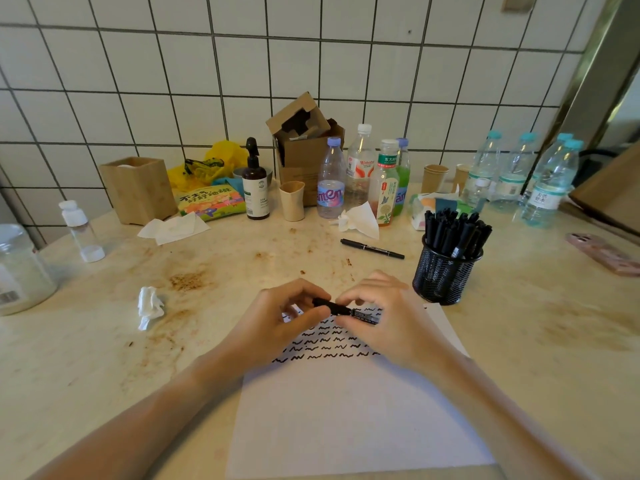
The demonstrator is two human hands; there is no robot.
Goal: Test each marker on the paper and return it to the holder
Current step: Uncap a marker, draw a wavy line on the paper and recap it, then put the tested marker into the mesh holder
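Both my hands are on one black marker (341, 309), held level above the top part of the paper (346, 410). My left hand (280, 320) pinches the marker's left end between thumb and curled fingers; my right hand (384, 313) pinches the barrel just to the right of that, fingers curled over it, with the labelled end of the barrel sticking out below my fingertips. Whether the cap is on or partly off, I cannot tell: my fingers cover the joint.

The paper lies flat on the table (104, 358) directly under my hands. Its upper part carries several rows of short black squiggles (322, 348); the lower part is blank.

The black mesh holder (445, 271) stands upright just off the paper's far right corner, near my right hand, and is packed with black markers, caps up. One more loose marker (372, 248) lies flat on the table beyond my hands, left of the holder, apart from it.

A crumpled tissue (149, 306) lies left of my left hand. Along the tiled wall: a wooden box (138, 190), a dark pump bottle (255, 188), an open cardboard box (304, 143), several plastic bottles (331, 181), paper cups (292, 200). A pink phone (604, 252) lies at far right.
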